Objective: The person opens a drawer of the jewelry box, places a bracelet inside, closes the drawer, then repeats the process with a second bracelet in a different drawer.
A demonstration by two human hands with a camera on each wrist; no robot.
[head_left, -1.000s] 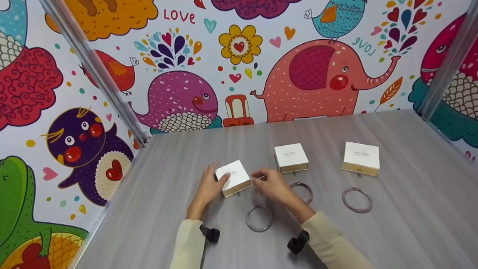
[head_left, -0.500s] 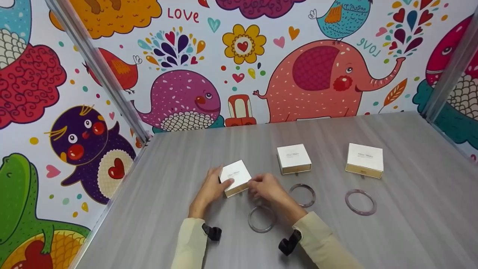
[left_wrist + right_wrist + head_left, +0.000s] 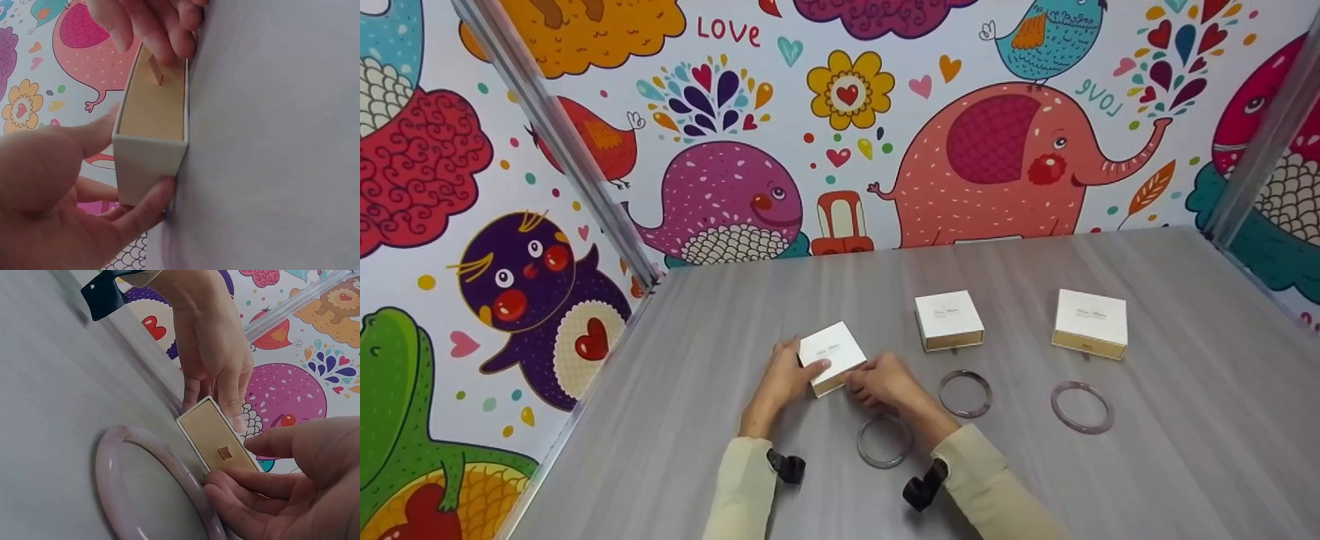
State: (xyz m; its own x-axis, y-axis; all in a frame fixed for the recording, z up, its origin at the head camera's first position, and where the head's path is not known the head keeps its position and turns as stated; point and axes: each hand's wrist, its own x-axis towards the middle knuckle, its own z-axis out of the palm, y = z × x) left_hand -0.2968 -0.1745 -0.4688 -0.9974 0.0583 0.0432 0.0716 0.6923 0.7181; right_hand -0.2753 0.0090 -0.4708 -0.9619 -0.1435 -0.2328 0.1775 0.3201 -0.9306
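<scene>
A small white box [image 3: 831, 349] with a gold front sits at an angle on the table. My left hand [image 3: 776, 382] grips it from the left, thumb on the lid and fingers along the side. On the gold drawer front, a small pull tab [image 3: 225, 453] sticks out. My right hand [image 3: 885, 381] is at that front, fingertips touching it beside the tab [image 3: 156, 70]; thumb and fingers stand apart, with the tab not pinched. Just below the right hand lies a greyish bangle [image 3: 860, 444], partly covered by it in the head view.
Two more white boxes, a middle one [image 3: 949, 315] and a right one [image 3: 1091, 319], stand farther back. A dark-toned bangle [image 3: 988, 394] and a pinkish bangle [image 3: 1082, 429] lie in front of them. Behind the grey table [image 3: 720, 300] rises a cartoon-printed wall [image 3: 622, 45].
My right hand has moved left and slightly down, from beside the box's right corner to its drawer front. The left hand keeps its grip on the box.
</scene>
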